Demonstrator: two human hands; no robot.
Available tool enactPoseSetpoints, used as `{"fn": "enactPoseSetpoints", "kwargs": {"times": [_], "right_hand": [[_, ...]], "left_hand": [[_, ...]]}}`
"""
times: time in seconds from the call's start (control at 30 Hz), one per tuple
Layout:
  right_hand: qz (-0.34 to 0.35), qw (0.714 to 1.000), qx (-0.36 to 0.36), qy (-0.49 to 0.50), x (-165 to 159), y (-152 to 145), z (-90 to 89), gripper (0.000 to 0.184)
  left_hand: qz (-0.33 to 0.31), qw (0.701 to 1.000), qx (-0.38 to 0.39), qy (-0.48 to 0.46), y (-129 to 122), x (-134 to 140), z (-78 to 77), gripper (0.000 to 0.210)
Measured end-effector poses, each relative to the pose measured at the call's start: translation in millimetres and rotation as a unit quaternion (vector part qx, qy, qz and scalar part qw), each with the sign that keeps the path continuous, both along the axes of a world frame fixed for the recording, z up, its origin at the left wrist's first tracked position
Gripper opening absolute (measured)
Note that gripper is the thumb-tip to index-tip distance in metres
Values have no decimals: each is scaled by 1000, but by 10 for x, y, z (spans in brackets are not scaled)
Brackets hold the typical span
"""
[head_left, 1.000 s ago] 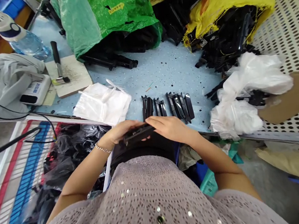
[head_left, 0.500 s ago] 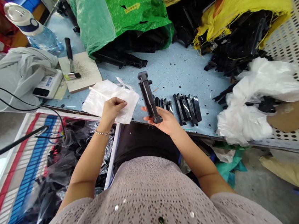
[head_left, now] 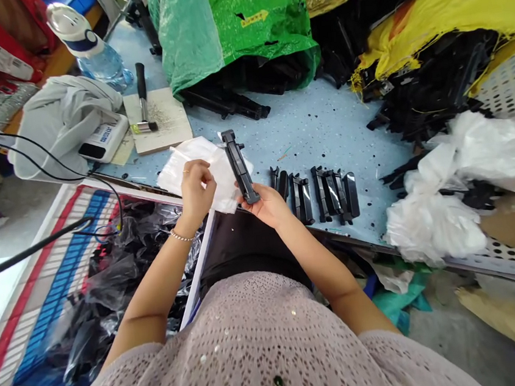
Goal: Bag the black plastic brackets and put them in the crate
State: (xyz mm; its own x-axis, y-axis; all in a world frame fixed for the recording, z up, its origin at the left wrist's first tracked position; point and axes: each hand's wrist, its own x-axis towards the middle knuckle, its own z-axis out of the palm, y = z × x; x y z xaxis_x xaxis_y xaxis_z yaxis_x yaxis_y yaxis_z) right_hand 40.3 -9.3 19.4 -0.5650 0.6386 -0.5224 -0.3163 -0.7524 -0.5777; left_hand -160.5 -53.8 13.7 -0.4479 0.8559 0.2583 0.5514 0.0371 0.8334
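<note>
A long black plastic part (head_left: 239, 167) with lugs at its ends stands tilted in my right hand (head_left: 268, 205), which grips its lower end. It overlaps the right side of a stack of thin white plastic bags (head_left: 226, 193) on the bench. Over the left part of the stack is my left hand (head_left: 198, 190), its fingers curled and pressed together. Whether a bag's edge is caught between those fingertips is hidden. Right of my right hand, several similar black parts (head_left: 331, 194) lie side by side near the bench edge.
Green (head_left: 263, 26) and yellow (head_left: 445, 7) sacks spill black parts at the back. A hammer (head_left: 142, 97) lies on a board (head_left: 171, 119), beside a bottle (head_left: 96, 56). Crumpled white plastic (head_left: 434, 211) lies right. A striped container (head_left: 65, 287) holds bagged black parts at lower left.
My right hand has brought the black part left, over the edge of the bag stack. My left hand has turned and its fingers have curled in. The view has shifted slightly left.
</note>
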Motion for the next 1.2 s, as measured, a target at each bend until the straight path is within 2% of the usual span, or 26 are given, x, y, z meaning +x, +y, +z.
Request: {"fn": "enactPoseSetpoints", "kwargs": {"times": [0.07, 0.17, 0.27, 0.33, 0.4, 0.47, 0.53, 0.63, 0.77, 0.83, 0.9, 0.97, 1.0, 1.1, 1.2], "right_hand": [[-15, 1000, 3, -8, 14, -28, -19, 12], [-37, 999, 14, -26, 29, -40, -51, 14], [-58, 996, 44, -47, 122, -100, -34, 14], [-55, 995, 73, -38, 250, -194, 11, 19], [20, 997, 73, -2, 396, -314, 57, 28], [130, 991, 27, 31, 500, -426, 77, 35], [194, 980, -33, 43, 522, -493, 66, 38], [201, 973, -95, 54, 426, -485, 27, 41], [185, 965, -168, 79, 255, -396, 11, 48], [155, 971, -169, 70, 185, -382, 12, 45], [119, 986, -113, 30, 125, -403, 3, 37], [91, 994, 7, -52, 82, -446, -16, 30], [81, 988, 77, -103, 70, -471, -26, 30], [82, 931, 257, -246, 71, -544, -34, 29], [114, 837, 397, -359, 100, -622, 42, 22]], "left_hand": [[-61, 989, -21, 135, -23, -11, 10, 19], [-81, 974, -44, 209, -28, -47, 31, 35], [-81, 981, -32, 171, -12, -56, 67, 47], [-91, 987, -32, 129, -3, -44, 90, 45], [-104, 989, -48, 91, -3, -37, 100, 41], [-132, 988, -56, 65, -21, -51, 92, 45], [-161, 983, -51, 65, -64, -91, 76, 55], [-171, 979, -48, 104, -183, -168, 74, 67], [-112, 982, -49, 143, -391, -176, 159, 72], [-95, 983, -46, 153, -490, -89, 207, 73], [-121, 977, -40, 170, -578, 60, 226, 73], [-191, 964, -26, 184, -652, 238, 208, 74], [-232, 955, -17, 185, -681, 321, 188, 75], [-324, 930, 2, 173, -742, 481, 132, 77], [-357, 921, -15, 155, -838, 479, 222, 68]]}}
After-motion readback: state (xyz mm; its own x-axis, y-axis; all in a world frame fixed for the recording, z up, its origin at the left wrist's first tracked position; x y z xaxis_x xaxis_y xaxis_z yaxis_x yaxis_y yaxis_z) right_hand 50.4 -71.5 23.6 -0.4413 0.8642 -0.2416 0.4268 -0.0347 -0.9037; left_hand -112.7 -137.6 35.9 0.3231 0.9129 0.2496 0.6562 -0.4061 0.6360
